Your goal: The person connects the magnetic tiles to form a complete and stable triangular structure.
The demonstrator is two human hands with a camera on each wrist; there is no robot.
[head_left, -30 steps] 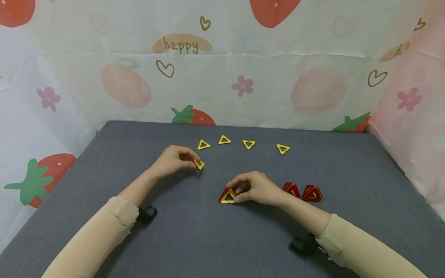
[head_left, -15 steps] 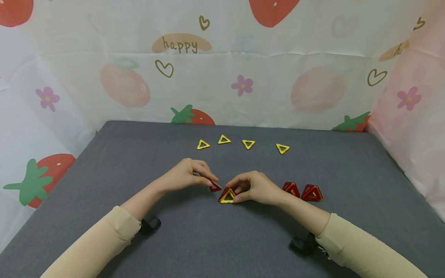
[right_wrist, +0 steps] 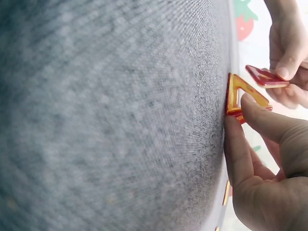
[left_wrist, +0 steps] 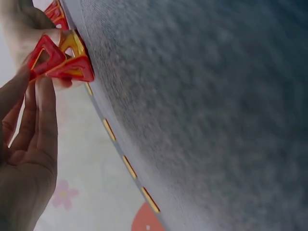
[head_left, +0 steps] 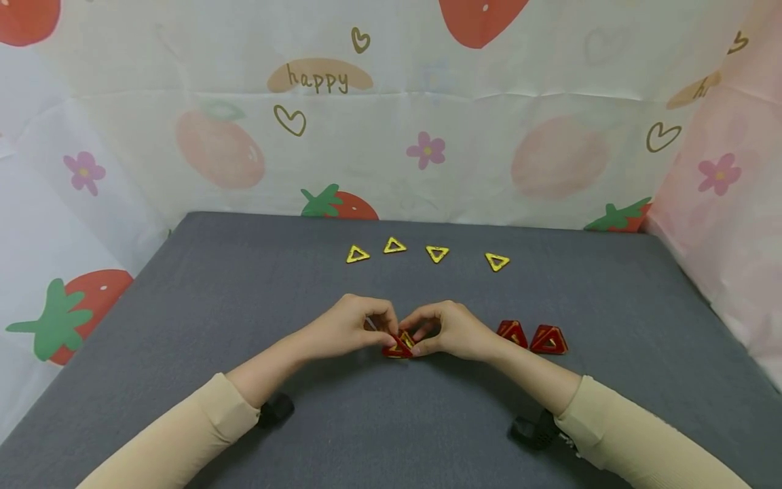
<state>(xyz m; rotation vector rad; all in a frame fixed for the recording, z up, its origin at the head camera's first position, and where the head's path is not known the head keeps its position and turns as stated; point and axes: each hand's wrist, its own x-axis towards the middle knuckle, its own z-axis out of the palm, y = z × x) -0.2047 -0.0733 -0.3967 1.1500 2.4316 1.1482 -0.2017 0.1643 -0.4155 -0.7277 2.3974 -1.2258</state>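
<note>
My left hand (head_left: 348, 331) pinches a hollow triangular tile (right_wrist: 257, 73), red on the side showing in the right wrist view. The tile is tilted close to a small group of joined triangular tiles (right_wrist: 232, 95) standing on the table, with yellow and red faces. My right hand (head_left: 457, 333) grips that group between thumb and fingers from its right side. In the head view the pinched tile overlaps the front of the group. A small gap shows between them in the right wrist view; the left wrist view cannot settle whether an edge touches.
Two red pyramid-like shapes (head_left: 548, 340) stand on the dark grey table (head_left: 342, 428) beyond my right wrist. Several loose yellow triangular tiles (head_left: 436, 254) lie in a spread row near the back edge. A printed cloth (head_left: 379, 149) hangs behind.
My left hand has moved right and toward me, carrying the triangular tile to the joined tiles, and turned it from its yellow side to its red side. My right hand has stayed still.
</note>
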